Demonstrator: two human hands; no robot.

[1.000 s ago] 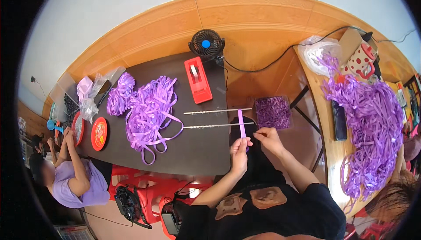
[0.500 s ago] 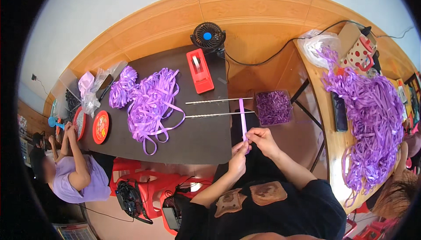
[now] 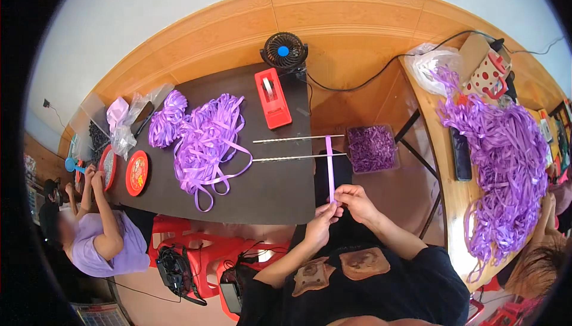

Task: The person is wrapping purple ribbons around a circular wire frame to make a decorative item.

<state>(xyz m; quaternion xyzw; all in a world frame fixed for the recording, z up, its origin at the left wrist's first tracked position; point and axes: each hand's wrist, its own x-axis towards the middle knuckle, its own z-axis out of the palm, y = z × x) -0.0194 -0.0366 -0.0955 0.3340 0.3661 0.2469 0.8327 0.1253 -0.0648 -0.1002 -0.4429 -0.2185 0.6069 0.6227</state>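
Observation:
A purple ribbon (image 3: 330,168) runs from two thin metal rods (image 3: 292,158) down to my hands. The rods stick out past the right edge of the dark table (image 3: 274,198). My left hand (image 3: 322,222) is closed on the ribbon's lower end. Beside it, my right hand (image 3: 356,202) pinches the ribbon too, its fingers close to the left ones. A large loose heap of purple ribbon (image 3: 205,138) lies on the table left of the rods.
A red tape dispenser (image 3: 273,98) and a small fan (image 3: 283,51) stand toward the wall. A bin of purple pieces (image 3: 372,147) sits between the tables. More ribbon (image 3: 506,165) covers the wooden table at right, beside a phone (image 3: 461,153). A person (image 3: 107,231) works at far left.
Both hands have moved slightly down toward me along the ribbon, and their fingertips have come closer together. The ribbon still hangs at the rods.

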